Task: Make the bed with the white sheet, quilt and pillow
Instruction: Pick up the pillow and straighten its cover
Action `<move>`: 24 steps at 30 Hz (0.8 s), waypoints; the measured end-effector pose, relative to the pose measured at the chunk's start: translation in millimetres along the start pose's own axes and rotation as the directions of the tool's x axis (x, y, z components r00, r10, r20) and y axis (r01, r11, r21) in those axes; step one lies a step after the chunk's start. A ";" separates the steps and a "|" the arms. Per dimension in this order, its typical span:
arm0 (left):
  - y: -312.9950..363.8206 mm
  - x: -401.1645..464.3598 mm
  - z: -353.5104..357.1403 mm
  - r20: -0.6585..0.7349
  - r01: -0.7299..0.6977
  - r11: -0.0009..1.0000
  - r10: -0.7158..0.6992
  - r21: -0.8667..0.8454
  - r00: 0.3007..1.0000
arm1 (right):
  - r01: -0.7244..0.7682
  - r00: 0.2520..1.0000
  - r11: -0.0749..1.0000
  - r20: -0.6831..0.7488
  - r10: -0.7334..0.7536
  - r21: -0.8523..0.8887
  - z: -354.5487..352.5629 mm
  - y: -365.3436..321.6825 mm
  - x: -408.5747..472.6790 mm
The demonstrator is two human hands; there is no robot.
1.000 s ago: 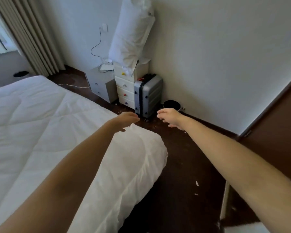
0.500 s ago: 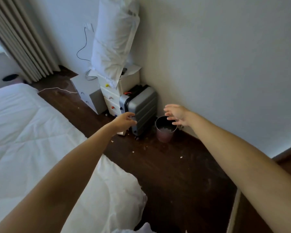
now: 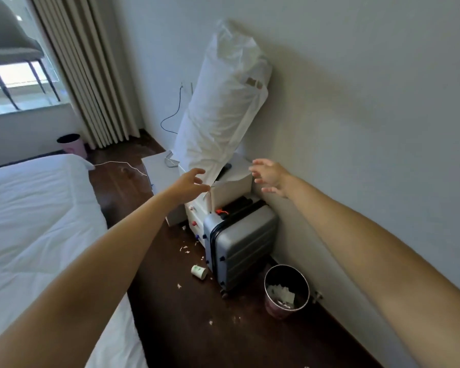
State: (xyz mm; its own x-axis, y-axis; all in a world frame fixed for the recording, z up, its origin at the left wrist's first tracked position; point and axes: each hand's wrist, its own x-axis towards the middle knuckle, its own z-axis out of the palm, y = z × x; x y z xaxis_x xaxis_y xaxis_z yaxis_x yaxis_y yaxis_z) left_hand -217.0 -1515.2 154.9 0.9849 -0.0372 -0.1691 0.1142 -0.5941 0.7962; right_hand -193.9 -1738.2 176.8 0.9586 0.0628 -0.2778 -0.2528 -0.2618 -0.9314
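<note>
- Both arms have risen from floor level toward the long white fabric pillow (image 3: 221, 107), standing on end on the small white drawer cabinet (image 3: 234, 187), leaning against the wall.
- Left hand (image 3: 190, 181) spread, empty, nearly touching the pillow's bottom corner.
- Right hand (image 3: 270, 176) fingers splayed, empty, just beside it.
- White padded quilt (image 3: 32, 221) already on the bed; pillow pickup likely next.

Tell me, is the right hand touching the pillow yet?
Apart. The head view shows bare cabinet top between the right hand and the pillow.
</note>
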 end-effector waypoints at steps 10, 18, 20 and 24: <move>38.5 196.6 -52.2 -0.187 -0.005 0.998 0.017 0.065 0.982 | 0.031 0.989 0.989 -0.149 -0.009 0.144 -49.8 -77.9 226.6; 37.7 329.3 -73.8 -0.220 0.078 0.993 -0.057 0.091 0.974 | 0.250 0.965 0.957 -0.120 -0.233 0.146 -31.0 -86.9 367.1; 35.5 356.1 -81.5 -0.242 0.081 0.991 -0.055 0.103 0.969 | 0.323 0.926 0.927 -0.265 -0.269 0.191 -25.7 -93.6 390.1; 27.9 403.7 -98.8 -0.185 0.105 0.980 -0.074 0.167 0.980 | 0.261 0.943 0.914 -0.284 -0.173 0.310 -17.4 -99.0 429.2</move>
State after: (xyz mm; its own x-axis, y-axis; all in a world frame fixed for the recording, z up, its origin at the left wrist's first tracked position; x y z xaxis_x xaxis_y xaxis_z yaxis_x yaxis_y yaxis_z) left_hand 196.6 -1467.4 166.3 0.9808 0.1561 -0.1167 0.1939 -0.7204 0.6659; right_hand 244.9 -1702.1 153.8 0.9849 -0.1695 -0.0341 -0.0214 0.0757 -0.9969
